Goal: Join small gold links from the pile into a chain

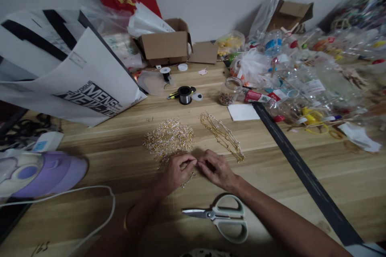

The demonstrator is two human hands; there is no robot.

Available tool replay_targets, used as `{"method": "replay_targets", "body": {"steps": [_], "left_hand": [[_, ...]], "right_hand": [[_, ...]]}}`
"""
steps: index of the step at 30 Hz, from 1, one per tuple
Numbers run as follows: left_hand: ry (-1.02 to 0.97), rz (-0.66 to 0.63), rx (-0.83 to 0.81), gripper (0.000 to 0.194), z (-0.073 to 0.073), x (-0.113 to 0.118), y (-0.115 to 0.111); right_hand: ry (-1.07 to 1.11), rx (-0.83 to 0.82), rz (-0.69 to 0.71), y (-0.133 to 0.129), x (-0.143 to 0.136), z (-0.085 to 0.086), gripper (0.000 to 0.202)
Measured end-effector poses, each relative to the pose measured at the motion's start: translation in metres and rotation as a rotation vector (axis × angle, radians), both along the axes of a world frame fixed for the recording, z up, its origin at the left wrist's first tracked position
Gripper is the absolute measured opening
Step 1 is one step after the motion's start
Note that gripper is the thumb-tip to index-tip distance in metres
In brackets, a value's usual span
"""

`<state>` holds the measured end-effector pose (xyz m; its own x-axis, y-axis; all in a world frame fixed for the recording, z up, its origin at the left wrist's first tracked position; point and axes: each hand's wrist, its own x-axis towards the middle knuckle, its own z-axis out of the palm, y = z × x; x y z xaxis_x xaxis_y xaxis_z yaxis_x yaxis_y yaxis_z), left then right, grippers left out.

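Fingertips of my left hand (180, 170) and my right hand (217, 170) meet in a pinch over the wooden table. What lies between them is too small to make out. A short beaded chain (188, 180) hangs below my left fingers. Just beyond my left hand is a pile of gold and clear beaded pieces (170, 138). Several gold chains (221, 134) lie stretched out beyond my right hand. Scissors (223, 217) with pale green handles rest near the table's front edge, blades pointing left.
Wire spools (184, 94) and a bead jar (229, 91) stand farther back. Plastic bottles (316, 84) crowd the right. A large white bag (90, 84), a purple iron-like appliance (57, 172) and its white cord (113, 204) occupy the left. A cardboard box (164, 46) sits behind.
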<state>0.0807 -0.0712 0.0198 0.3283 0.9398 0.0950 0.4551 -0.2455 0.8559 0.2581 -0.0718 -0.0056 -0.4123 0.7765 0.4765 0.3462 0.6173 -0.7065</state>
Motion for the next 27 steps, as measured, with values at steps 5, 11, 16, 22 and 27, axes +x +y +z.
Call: {"method": "replay_targets", "body": {"steps": [5, 11, 16, 22, 27], "left_hand": [[0.019, -0.007, 0.093, 0.017, -0.0031, 0.0007, -0.0011], [-0.002, -0.011, 0.158, 0.016, -0.0030, 0.0011, -0.0011], [-0.015, 0.017, 0.189, 0.014, -0.0071, 0.0002, -0.0009], [-0.026, -0.001, 0.184, 0.014, -0.0082, -0.0001, -0.0001], [-0.079, -0.019, 0.200, 0.012, -0.0097, -0.0007, 0.0008]], "right_hand": [[-0.011, -0.009, 0.001, 0.0004, -0.0002, -0.0021, 0.012], [0.025, -0.034, -0.004, 0.0007, 0.0003, -0.0012, 0.014], [0.059, -0.116, -0.004, 0.0016, 0.0027, 0.0002, 0.017], [0.115, -0.182, -0.040, 0.0033, 0.0041, -0.0004, 0.019], [0.154, -0.231, -0.071, 0.0035, 0.0040, 0.0012, 0.018]]}}
